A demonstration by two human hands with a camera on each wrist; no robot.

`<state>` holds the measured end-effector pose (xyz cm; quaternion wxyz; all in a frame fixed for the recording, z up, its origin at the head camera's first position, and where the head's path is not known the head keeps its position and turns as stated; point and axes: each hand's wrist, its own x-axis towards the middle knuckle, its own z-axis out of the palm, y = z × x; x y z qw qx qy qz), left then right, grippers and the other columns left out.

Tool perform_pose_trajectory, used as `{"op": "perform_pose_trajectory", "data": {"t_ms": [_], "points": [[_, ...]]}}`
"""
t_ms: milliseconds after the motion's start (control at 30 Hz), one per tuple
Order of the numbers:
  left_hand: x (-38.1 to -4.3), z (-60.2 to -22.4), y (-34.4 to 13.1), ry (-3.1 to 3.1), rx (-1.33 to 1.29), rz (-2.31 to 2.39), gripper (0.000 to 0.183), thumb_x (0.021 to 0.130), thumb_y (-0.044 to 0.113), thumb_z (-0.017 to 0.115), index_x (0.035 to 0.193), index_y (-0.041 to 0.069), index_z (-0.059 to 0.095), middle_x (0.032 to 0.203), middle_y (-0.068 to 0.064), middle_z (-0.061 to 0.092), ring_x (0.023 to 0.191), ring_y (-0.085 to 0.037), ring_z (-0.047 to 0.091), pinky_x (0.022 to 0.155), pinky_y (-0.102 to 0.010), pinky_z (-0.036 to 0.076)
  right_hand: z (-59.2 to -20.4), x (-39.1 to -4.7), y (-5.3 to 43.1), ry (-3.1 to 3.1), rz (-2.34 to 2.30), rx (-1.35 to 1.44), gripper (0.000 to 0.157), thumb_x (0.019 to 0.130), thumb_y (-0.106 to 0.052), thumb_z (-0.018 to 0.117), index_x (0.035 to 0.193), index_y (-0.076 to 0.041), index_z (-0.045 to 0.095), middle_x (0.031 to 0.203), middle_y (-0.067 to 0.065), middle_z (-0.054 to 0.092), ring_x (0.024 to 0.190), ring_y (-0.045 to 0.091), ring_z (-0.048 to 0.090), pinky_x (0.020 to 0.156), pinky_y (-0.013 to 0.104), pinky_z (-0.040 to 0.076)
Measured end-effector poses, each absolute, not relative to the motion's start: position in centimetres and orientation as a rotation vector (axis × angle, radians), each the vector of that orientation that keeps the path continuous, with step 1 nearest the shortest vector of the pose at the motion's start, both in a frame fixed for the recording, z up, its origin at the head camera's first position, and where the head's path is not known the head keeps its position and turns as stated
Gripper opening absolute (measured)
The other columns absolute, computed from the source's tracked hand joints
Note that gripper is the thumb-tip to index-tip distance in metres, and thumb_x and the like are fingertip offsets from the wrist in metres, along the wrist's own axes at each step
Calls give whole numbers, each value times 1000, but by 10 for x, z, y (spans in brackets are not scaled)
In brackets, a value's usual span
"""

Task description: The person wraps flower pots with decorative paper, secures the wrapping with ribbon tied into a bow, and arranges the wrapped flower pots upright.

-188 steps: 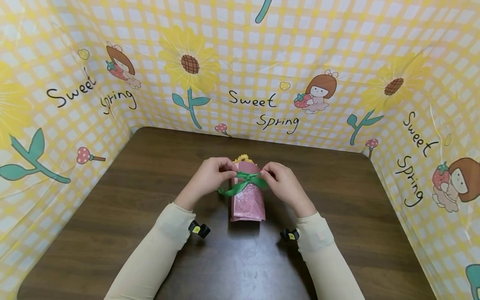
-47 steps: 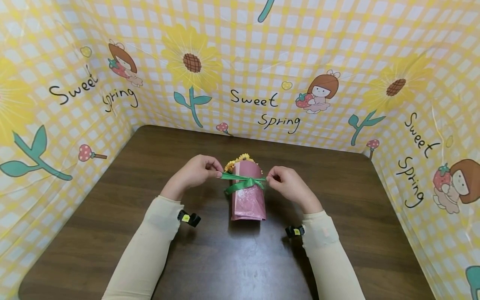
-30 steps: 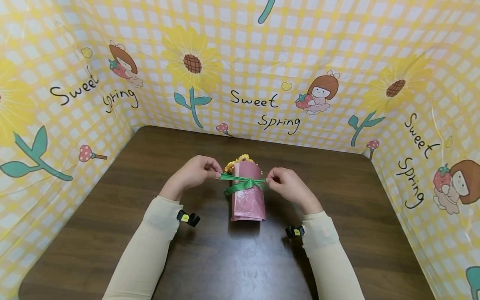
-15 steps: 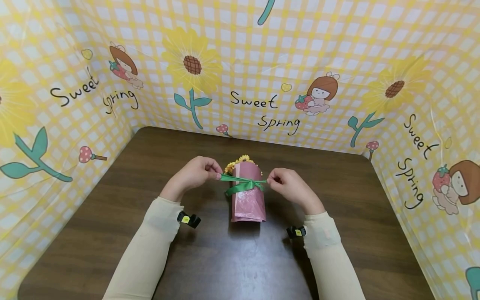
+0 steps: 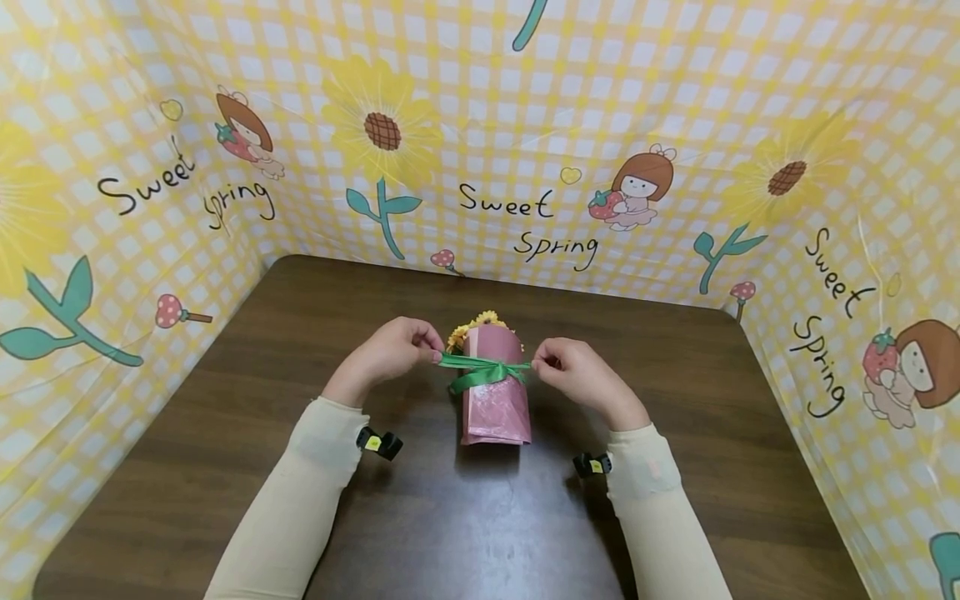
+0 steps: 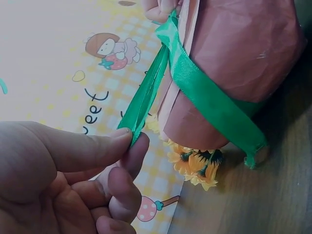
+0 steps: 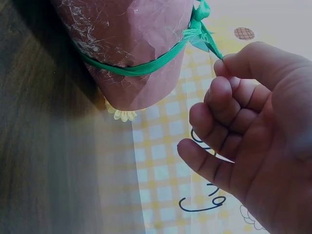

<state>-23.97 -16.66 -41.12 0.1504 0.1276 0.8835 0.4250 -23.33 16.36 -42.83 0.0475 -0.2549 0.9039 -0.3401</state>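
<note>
A small bouquet wrapped in pink paper (image 5: 497, 417) lies on the table, its yellow flowers (image 6: 195, 166) showing at the far end. Green ribbon (image 5: 487, 375) circles the wrap and is knotted on top. To the left of the knot, my left hand (image 5: 384, 354) pinches a folded loop of the ribbon between thumb and index finger. On the other side my right hand (image 5: 581, 371) pinches a ribbon part by thumb and fingertips, and its other fingers spread loosely in the right wrist view. Between the hands the ribbon runs nearly straight. One frayed tail hangs down over the paper's left side.
The dark wooden table (image 5: 420, 525) has rounded corners. Behind it and at both sides hangs yellow checked cloth (image 5: 495, 108) printed with flowers and figures. Black camera mounts (image 5: 378, 442) stick out from both sleeves.
Compared with the oldest frame, my hands are farther apart and the ribbon is pulled out sideways, with more flowers showing. Over the last second the hands have hardly moved.
</note>
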Motion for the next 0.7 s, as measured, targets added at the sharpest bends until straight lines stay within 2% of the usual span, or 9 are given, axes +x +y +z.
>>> {"op": "perform_pose_trajectory", "data": {"t_ms": [167,467,567,700], "points": [[-239,-411,-166,2535,370,1224,6,97,13,67,99,8,71,97,-16,70,90,-31,61,74,-35,48,-427,-233,163,2746,-1064,-778,12,98,-19,66,92,-10,71,82,-2,61,75,17,55,67,32,48],[-239,-411,-164,2530,369,1253,7,99,15,66,102,9,69,95,-12,68,85,-23,59,72,-34,49,-426,-232,163,2744,-1080,-777,13,99,-19,66,95,-8,70,82,-1,59,75,17,53,67,33,46],[-239,-412,-163,2525,356,1274,8,100,16,65,103,10,69,95,-10,68,89,-28,61,73,-35,49,-427,-232,163,2737,-1096,-760,12,100,-20,66,96,-10,70,83,0,60,75,17,53,67,33,46],[-240,-412,-161,2514,342,1301,11,101,19,64,106,10,68,101,-15,68,96,-36,63,75,-36,50,-429,-233,163,2726,-1125,-715,12,101,-23,65,97,-12,70,84,1,61,76,18,53,66,34,46]]}}
